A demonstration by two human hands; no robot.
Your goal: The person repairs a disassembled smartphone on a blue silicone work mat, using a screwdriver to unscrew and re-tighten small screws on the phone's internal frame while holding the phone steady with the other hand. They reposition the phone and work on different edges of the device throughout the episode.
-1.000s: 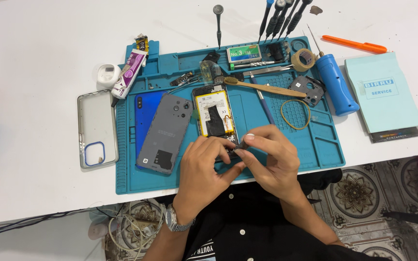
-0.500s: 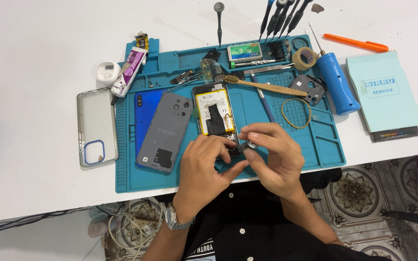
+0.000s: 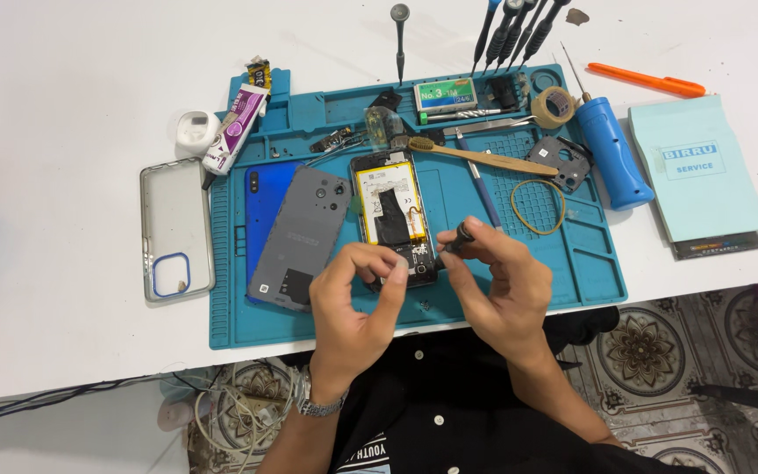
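An opened phone [image 3: 389, 206] with a yellow-edged battery lies face down on the teal repair mat [image 3: 589, 263]. My left hand [image 3: 354, 303] rests over its lower end, fingers curled around a small part I cannot make out. To its right, my right hand [image 3: 500, 281] grips a dark screwdriver [image 3: 456, 237], whose tip points at the phone's lower edge. A grey back cover [image 3: 302, 235] and a blue phone [image 3: 261, 197] lie just left of the open phone.
A clear phone case [image 3: 175, 226] lies left of the mat. On the mat are a bamboo toothbrush [image 3: 484, 158], a rubber band [image 3: 537, 206], a tape roll [image 3: 556, 107] and a glue tube [image 3: 237, 127]. A blue electric screwdriver [image 3: 611, 149], a light-blue booklet [image 3: 695, 167] and an orange pen [image 3: 647, 81] sit at the right.
My right hand has lifted slightly and shifted right with the screwdriver. My left hand's fingers have curled closer over the phone's lower end.
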